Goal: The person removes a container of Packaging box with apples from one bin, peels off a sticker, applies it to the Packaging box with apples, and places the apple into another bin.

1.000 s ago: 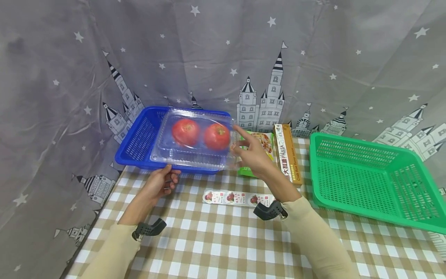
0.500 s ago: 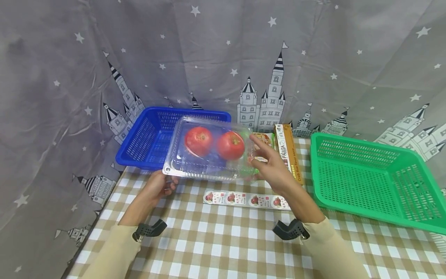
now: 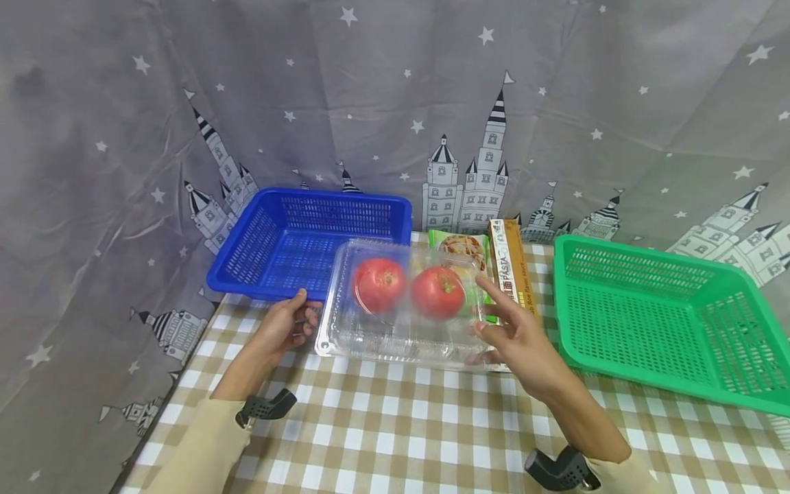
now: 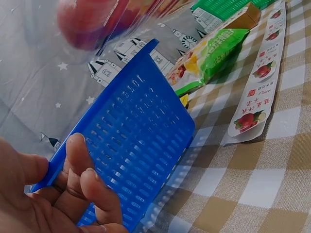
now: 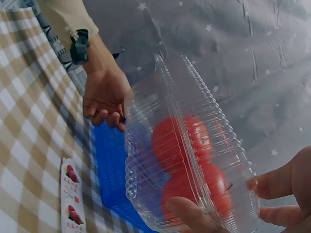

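Note:
My right hand (image 3: 521,346) holds a clear plastic clamshell container (image 3: 401,348) by its right end, thumb and fingers on opposite faces. Inside lie two red round fruits (image 3: 378,285), which look like apples. Tilted, the container hangs above the table, in front of the blue basket's right part. My left hand (image 3: 284,329) grips the front rim of the blue plastic basket (image 3: 333,211). In the left wrist view the thumb (image 4: 34,169) lies on the rim and the fingers curl against the outer wall.
Behind the container lie a green food packet (image 3: 459,241) and an upright-looking pasta box (image 3: 513,264). A green basket (image 3: 636,266) stands on the right. On the checked cloth (image 3: 382,432) a strip of fruit stickers (image 4: 257,80) lies flat, mostly covered from the head view.
My right hand has brought the container out from over the blue basket, to the right and nearer to me. The left hand has stayed at the basket's rim.

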Tool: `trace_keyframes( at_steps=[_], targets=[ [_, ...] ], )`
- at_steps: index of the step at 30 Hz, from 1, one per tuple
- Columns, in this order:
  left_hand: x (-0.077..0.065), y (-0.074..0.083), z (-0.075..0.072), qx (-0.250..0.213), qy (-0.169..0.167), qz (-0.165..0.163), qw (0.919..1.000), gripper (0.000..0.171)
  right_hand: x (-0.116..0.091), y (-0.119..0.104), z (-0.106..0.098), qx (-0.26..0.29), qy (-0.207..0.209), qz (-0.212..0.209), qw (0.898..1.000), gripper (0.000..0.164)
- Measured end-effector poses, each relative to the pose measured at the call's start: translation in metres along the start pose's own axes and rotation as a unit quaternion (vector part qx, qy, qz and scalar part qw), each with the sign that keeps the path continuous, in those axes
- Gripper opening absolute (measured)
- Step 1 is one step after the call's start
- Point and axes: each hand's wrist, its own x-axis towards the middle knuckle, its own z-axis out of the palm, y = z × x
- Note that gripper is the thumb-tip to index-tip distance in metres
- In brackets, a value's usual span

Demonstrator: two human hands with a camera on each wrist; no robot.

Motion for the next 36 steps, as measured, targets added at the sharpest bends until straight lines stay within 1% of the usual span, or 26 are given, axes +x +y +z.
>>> trace_keyframes(
  at_steps=[3, 8, 11, 14, 18, 21, 24, 27, 31, 33, 36],
  targets=[
    [-0.001, 0.000, 0.001, -0.001, 0.001, 0.000, 1.0000, 0.045, -0.013, 0.003, -0.001, 0.020, -0.005, 0.000, 1.000, 0.071],
    [-0.001, 0.001, 0.003, -0.005, 0.006, -0.003, 1.0000, 0.044, -0.035, 0.010, -0.004, 0.021, 0.004, -0.004, 1.000, 0.071],
    [-0.001, 0.001, 0.004, -0.004, 0.008, -0.004, 1.0000, 0.044, -0.049, 0.016, -0.007, 0.016, 0.019, 0.015, 1.000, 0.071],
    [-0.002, 0.001, 0.003, -0.001, 0.010, -0.003, 0.9999, 0.044, -0.061, 0.021, -0.009, 0.018, 0.024, 0.030, 0.999, 0.071],
    [-0.003, 0.002, 0.003, 0.003, 0.012, -0.001, 0.9999, 0.044, -0.076, 0.024, -0.009, 0.015, 0.032, 0.035, 0.999, 0.071],
    [-0.002, 0.002, 0.003, 0.004, 0.013, 0.001, 0.9999, 0.045, -0.086, 0.026, -0.009, 0.010, 0.044, 0.049, 0.998, 0.070],
    [-0.002, 0.003, 0.002, 0.006, 0.014, 0.001, 0.9999, 0.045, -0.094, 0.031, -0.010, 0.013, 0.044, 0.059, 0.997, 0.070],
    [-0.002, 0.003, 0.003, 0.005, 0.014, -0.001, 0.9999, 0.044, -0.101, 0.039, -0.012, 0.010, 0.031, 0.052, 0.998, 0.070],
    [-0.003, 0.004, 0.004, 0.007, 0.015, 0.000, 0.9999, 0.044, -0.108, 0.051, -0.016, -0.005, 0.009, 0.018, 1.000, 0.071],
    [-0.004, 0.005, 0.005, 0.009, 0.015, 0.003, 0.9998, 0.045, -0.111, 0.056, -0.017, -0.016, 0.012, 0.009, 1.000, 0.071],
    [-0.003, 0.004, 0.006, 0.013, 0.015, 0.006, 0.9998, 0.045, -0.115, 0.064, -0.017, -0.021, 0.028, 0.015, 0.999, 0.071]
  ],
)
